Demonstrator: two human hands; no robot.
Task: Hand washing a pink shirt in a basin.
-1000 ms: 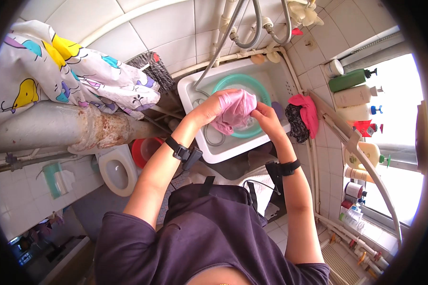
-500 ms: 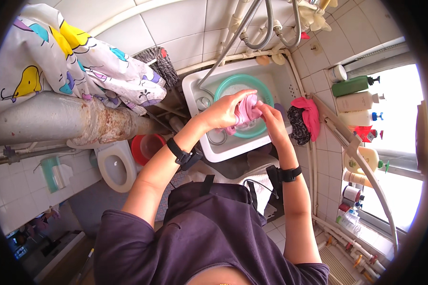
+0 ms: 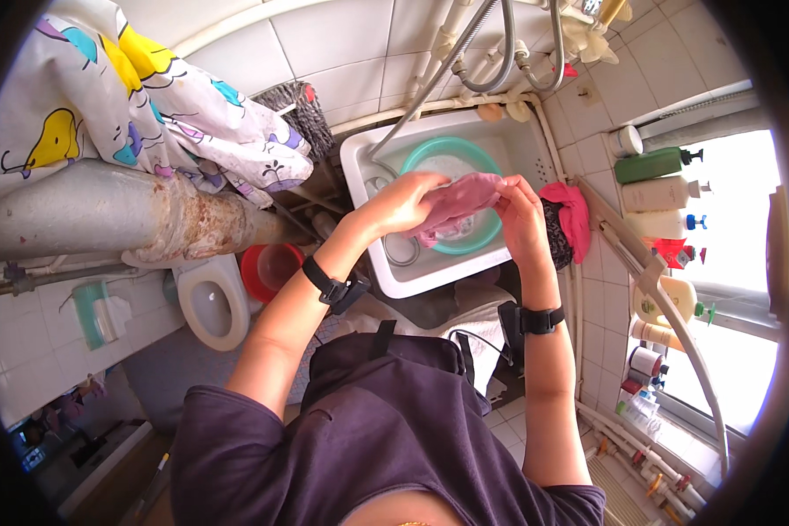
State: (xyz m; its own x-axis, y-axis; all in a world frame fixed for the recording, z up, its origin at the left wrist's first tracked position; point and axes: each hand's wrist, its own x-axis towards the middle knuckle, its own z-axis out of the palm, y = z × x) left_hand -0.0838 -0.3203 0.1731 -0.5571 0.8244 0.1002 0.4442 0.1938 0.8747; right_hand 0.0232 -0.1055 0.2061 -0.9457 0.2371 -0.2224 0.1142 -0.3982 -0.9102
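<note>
Both hands were on the pale pink cloth (image 3: 466,198), which hung in the air between them above the teal basin (image 3: 444,142). Left hand (image 3: 401,203): fingers clamped on the cloth's left end, some fingertips hidden by the fabric. Right hand (image 3: 524,215): thumb and fingers pinched together on the upper right edge. Cloth was drawn out sideways, creased, with a loose lower fold hanging near the left hand. Basin stood inside the white sink (image 3: 440,279), whitish foamy-looking water in it. A metal flexible hose (image 3: 436,86) ran down toward the sink's left side, more tubing looped beside the basin.

Right of the sink: hot-pink cloth (image 3: 573,213) and a dark patterned cloth (image 3: 556,235) hung together, the dark one partly behind the right hand. Further right, a row of bottles stood along the windowsill, green bottle (image 3: 649,165) near the far end.

Left side: grey mop head (image 3: 300,118) against the tiled wall, printed curtain (image 3: 171,110) draped over a rusty pipe (image 3: 206,219). Below that, a red basin (image 3: 254,273) sat just beside the toilet (image 3: 212,307). Black strap on each wrist, dark short-sleeved top on the person.
</note>
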